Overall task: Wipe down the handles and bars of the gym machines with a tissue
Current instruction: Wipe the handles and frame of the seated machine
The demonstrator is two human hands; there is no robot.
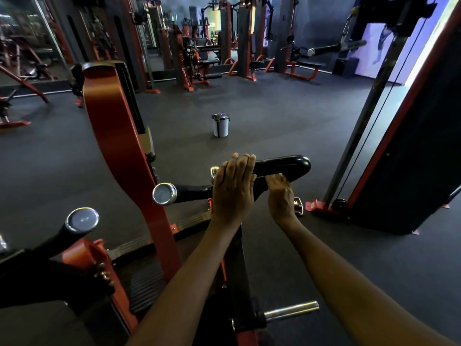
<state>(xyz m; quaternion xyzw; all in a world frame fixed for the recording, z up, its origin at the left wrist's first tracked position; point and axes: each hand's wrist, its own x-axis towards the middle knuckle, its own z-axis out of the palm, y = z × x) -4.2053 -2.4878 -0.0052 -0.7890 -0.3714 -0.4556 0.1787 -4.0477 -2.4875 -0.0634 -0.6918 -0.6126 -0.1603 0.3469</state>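
Note:
A black padded handle bar (287, 166) with a rounded right end juts out from the red-and-black machine in front of me. My left hand (234, 188) lies flat across the bar's middle, fingers straight and together, tips reaching past its far edge. My right hand (280, 196) is just to the right, its fingers against the bar's near underside with the tips hidden. No tissue shows in either hand. Left of my hands the same bar ends in a chrome cap (164, 193).
A curved red upright (119, 136) rises on the left, with a second chrome-capped handle (82, 219) lower left. A chrome peg (291, 309) sticks out below. A small grey bin (220, 124) stands on the dark rubber floor. A cable tower (399, 146) stands right.

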